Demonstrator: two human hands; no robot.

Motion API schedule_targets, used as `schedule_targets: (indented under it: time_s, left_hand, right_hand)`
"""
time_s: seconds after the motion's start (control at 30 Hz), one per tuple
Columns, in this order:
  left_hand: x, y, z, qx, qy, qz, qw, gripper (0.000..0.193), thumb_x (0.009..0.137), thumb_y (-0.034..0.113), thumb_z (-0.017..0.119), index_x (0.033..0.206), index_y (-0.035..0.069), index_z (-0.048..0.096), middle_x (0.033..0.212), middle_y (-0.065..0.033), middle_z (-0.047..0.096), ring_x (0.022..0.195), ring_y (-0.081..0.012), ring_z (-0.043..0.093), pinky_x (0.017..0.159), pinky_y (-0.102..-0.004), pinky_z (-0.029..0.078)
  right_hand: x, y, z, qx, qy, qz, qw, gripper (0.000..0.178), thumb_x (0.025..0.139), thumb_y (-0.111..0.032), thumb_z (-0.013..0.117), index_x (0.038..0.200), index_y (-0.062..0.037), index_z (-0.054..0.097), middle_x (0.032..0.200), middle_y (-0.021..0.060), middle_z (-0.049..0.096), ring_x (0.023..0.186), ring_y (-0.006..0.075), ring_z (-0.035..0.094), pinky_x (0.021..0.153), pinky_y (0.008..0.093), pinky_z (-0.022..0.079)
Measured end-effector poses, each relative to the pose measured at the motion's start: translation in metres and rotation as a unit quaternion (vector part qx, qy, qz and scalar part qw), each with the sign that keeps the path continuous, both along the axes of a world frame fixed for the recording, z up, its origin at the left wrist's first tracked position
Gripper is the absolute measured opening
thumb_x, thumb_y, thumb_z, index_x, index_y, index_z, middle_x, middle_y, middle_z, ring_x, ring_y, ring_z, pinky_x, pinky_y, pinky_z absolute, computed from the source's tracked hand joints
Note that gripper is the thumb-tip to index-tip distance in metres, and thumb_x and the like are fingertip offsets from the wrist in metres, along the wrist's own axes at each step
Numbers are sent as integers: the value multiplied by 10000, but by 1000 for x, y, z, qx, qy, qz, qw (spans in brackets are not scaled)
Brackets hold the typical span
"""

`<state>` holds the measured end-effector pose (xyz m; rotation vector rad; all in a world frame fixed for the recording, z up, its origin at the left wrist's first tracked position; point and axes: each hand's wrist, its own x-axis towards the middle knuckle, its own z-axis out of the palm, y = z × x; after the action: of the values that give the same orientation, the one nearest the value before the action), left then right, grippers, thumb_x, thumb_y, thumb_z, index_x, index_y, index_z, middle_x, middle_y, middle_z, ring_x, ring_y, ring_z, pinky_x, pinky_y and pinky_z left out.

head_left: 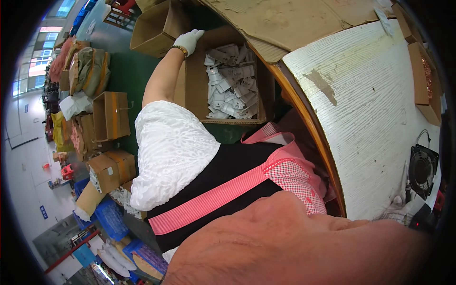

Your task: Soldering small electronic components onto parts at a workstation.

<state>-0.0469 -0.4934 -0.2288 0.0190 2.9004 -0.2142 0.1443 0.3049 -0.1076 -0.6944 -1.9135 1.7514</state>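
Note:
My left hand (188, 42), in a white glove with a beaded bracelet at its wrist, is at the upper left corner of a cardboard box (195, 92). Its fingers are pressed together over the box's rim and seem to grip it. Inside the box lies a loose heap of white plastic parts (230, 88). A second cardboard box (154, 31), with its top open, stands close beyond the hand. My left arm, in a white lace sleeve, reaches across from my body. My right hand does not show.
A worn white tabletop (361, 109) with a wooden edge runs along the right, with flat cardboard (304, 21) over its far end. A black fan (422, 171) and a carton (420, 80) sit on its far right. Cartons (111, 116) and wrapped bundles (90, 71) line the left.

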Motion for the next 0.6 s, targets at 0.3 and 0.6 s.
schedule_targets:
  time_s: [0.3,0.6]
  left_hand:
    - [-21,-11,-15,75,-21,89,993,354,886,147,443,1240,145,444,1031,-229,599,961,-402,569,813,-448,465]
    - [8,-11,-44,298,148,162,929,415,789,90,485,1202,131,483,1149,-198,570,1107,-361,521,938,-394,413]
  right_hand:
    - [8,21,-2,-24,-25,49,998,540,959,-419,385,1265,21,455,1160,106,583,830,98,499,771,210,422]
    - [5,-15,15,-56,-9,7,998,515,972,-379,357,1313,4,399,1266,136,517,980,146,534,830,228,430]
